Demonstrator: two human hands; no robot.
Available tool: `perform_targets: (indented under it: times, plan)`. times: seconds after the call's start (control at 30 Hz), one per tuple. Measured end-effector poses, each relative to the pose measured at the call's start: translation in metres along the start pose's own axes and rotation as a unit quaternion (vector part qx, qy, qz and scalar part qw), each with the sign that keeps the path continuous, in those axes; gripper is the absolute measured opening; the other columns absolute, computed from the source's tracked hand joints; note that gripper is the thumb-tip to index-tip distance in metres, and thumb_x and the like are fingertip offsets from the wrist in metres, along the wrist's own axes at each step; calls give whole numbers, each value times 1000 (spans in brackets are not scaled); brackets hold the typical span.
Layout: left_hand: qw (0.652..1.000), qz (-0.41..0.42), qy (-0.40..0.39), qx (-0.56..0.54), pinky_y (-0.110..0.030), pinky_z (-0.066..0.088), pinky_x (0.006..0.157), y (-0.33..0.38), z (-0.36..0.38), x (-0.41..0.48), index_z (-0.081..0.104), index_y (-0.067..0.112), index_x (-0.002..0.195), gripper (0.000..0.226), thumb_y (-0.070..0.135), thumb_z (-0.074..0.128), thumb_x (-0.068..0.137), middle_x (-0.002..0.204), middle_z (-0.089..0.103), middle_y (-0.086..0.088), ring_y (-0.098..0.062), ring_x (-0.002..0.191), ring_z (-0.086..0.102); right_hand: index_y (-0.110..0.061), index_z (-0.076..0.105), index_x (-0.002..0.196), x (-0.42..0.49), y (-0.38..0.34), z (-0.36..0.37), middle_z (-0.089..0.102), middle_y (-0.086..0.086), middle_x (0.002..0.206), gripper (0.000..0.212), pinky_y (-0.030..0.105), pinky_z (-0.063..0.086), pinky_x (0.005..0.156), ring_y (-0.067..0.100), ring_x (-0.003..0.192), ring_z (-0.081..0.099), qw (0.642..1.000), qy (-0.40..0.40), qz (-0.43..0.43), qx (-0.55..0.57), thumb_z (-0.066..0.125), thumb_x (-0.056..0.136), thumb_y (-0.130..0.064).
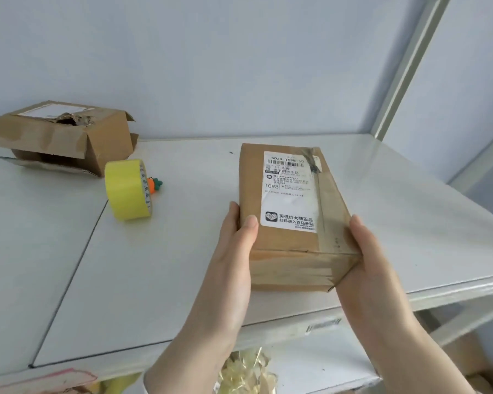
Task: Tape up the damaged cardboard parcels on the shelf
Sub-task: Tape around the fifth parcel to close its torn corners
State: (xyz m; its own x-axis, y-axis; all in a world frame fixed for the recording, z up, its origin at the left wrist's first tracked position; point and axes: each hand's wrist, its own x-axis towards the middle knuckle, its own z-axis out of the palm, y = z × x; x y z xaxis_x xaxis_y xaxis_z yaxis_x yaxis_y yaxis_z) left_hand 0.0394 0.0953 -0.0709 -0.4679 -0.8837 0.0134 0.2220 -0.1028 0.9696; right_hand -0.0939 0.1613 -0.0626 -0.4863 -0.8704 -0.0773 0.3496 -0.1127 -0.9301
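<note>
A brown cardboard parcel (291, 243) with a white shipping label lies on the white shelf (165, 251), near its front edge. My left hand (234, 251) grips its left side, thumb on the top face. My right hand (367, 260) holds the right side and near corner. A second parcel (69, 137), torn open on top with a flap hanging, sits at the back left. A roll of yellow tape (127, 190) stands on edge in front of it.
A small orange carrot-shaped thing (153, 185) lies behind the tape roll. A white upright post (407, 69) rises at the shelf's back right corner. Below the shelf, crinkled yellowish wrapping (248, 371) shows on a lower level.
</note>
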Motion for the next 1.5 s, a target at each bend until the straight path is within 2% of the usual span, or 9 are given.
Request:
perform_targets:
  times: [0.3, 0.43, 0.53, 0.63, 0.77, 1.1, 1.27, 1.33, 1.5]
  plan:
    - [977, -24, -208, 31, -43, 24, 113, -5, 45, -47, 38, 48, 139, 75, 69, 44, 67, 135, 50, 25, -1, 132, 41, -19, 50, 133, -93, -16, -45, 64, 0, 120, 45, 37, 40, 101, 18, 115, 58, 980, 188, -60, -14, 40, 92, -35]
    - [947, -56, -315, -12, -44, 25, 111, -9, 75, -70, 37, 52, 137, 71, 70, 42, 68, 135, 51, 25, -3, 131, 43, -6, 45, 129, -121, -28, -98, 66, 1, 87, 36, 36, 38, 94, 19, 88, 53, 960, 270, -66, -41, 24, 101, -9]
    - [924, -136, -354, 48, -43, 26, 106, -91, 116, -78, 35, 51, 137, 76, 76, 45, 67, 137, 47, 28, -9, 131, 44, -5, 53, 127, -158, -26, -129, 62, 13, 101, 39, 31, 47, 78, 22, 84, 57, 940, 332, -74, -6, 46, 96, -27]
    - [922, -82, -367, 87, -55, 5, 106, -186, 159, -87, 27, 48, 142, 87, 85, 43, 65, 146, 31, 32, -25, 140, 31, -24, 54, 129, -199, -21, -158, 67, 0, 117, 72, 25, 51, 76, 12, 98, 66, 922, 375, -88, 20, 63, 66, -58]
    - [884, -181, -430, 36, -34, 32, 110, -89, 238, -130, 41, 47, 136, 66, 61, 48, 72, 127, 57, 24, 2, 121, 51, -31, 53, 128, -246, -18, -216, 66, -8, 118, 63, 18, 49, 73, 1, 101, 64, 888, 446, -107, 35, 47, 69, -52]
    - [805, -197, -550, 103, -36, 26, 115, -204, 447, -218, 34, 37, 144, 78, 64, 50, 73, 138, 50, 15, -4, 129, 44, -34, 48, 134, -353, -22, -418, 52, -13, 135, 57, 21, 41, 84, 3, 122, 49, 819, 566, -85, 37, 42, 83, -58]
    - [782, -236, -565, 116, -12, 40, 95, -261, 536, -255, 31, 27, 132, 39, 34, 45, 96, 125, 51, 10, 1, 111, 50, -30, 52, 130, -388, -18, -509, 63, -11, 124, 39, 11, 50, 71, 1, 107, 61, 795, 597, -88, 70, 35, 97, -42]
    - [769, -248, -573, 136, -6, 41, 85, -287, 566, -263, 32, 27, 125, 29, 31, 39, 98, 121, 51, 10, 5, 106, 50, -31, 49, 134, -395, -9, -546, 56, -12, 133, 39, 19, 47, 91, 3, 117, 55, 778, 620, -76, 69, 35, 98, -42]
    - [725, -308, -591, 175, -33, 29, 112, -367, 651, -277, 32, 31, 130, 53, 55, 52, 87, 140, 44, 4, -12, 127, 43, -39, 41, 137, -404, 8, -653, 48, -19, 137, 43, 38, 33, 109, 6, 126, 46, 741, 665, -19, 92, 35, 96, -50]
